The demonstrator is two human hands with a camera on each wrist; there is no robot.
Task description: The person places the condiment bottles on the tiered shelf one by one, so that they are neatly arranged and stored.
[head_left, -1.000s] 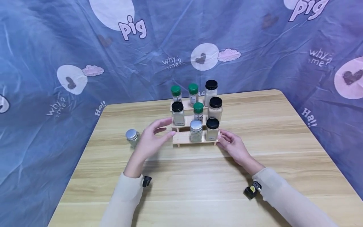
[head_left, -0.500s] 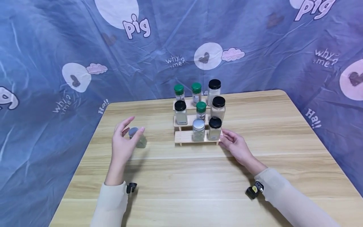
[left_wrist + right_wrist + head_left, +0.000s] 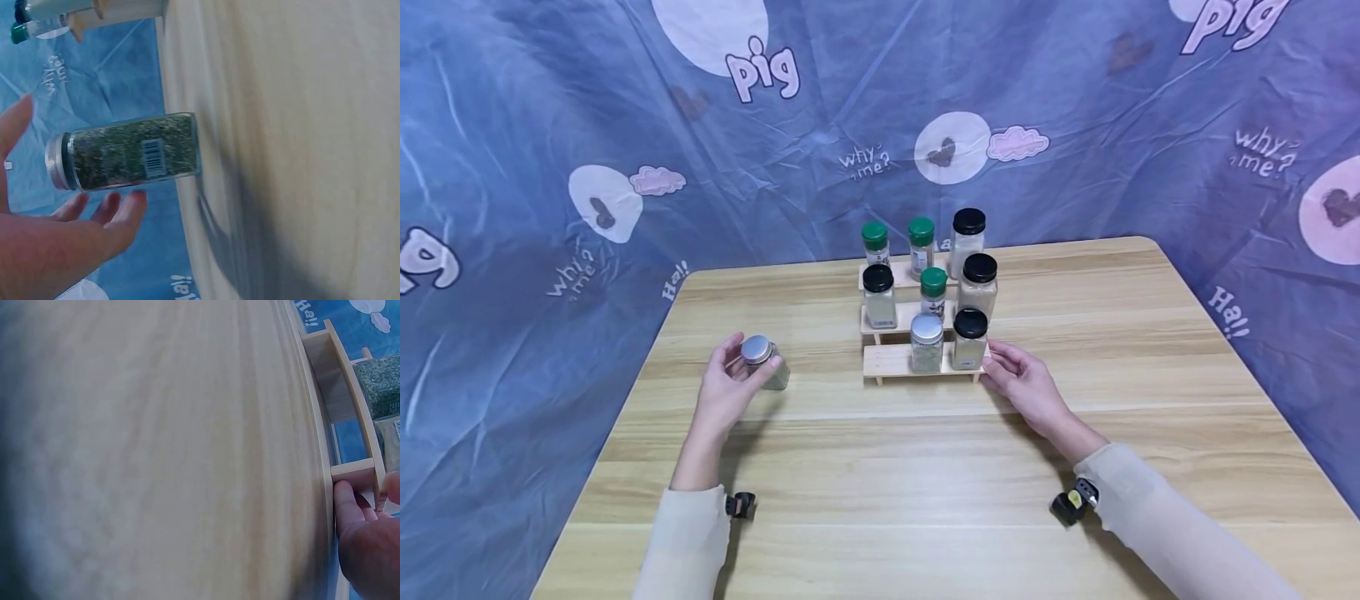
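A glass jar of dried green herbs with a silver lid (image 3: 757, 350) stands on the table at the left. My left hand (image 3: 724, 390) is spread around it; in the left wrist view the herb jar (image 3: 134, 153) has a gap between it and the thumb, with the curved fingers (image 3: 128, 219) close alongside. My right hand (image 3: 1022, 387) grips the right end of the lowest step of a three-tier wooden spice rack (image 3: 887, 361). In the right wrist view the thumb lies over the rack's board (image 3: 350, 375) and the fingers reach beneath it.
The rack bears several spice jars. On its lowest step stand a silver-lidded jar (image 3: 927, 346) and a black-lidded jar (image 3: 970, 340); green-lidded (image 3: 921, 246) and black-lidded ones fill the tiers behind. A patterned blue cloth (image 3: 820, 125) hangs behind the wooden table (image 3: 887, 475).
My left hand has moved left from the rack to the herb jar and lowered around it. The right hand keeps its grip on the rack. The view has shifted slightly.
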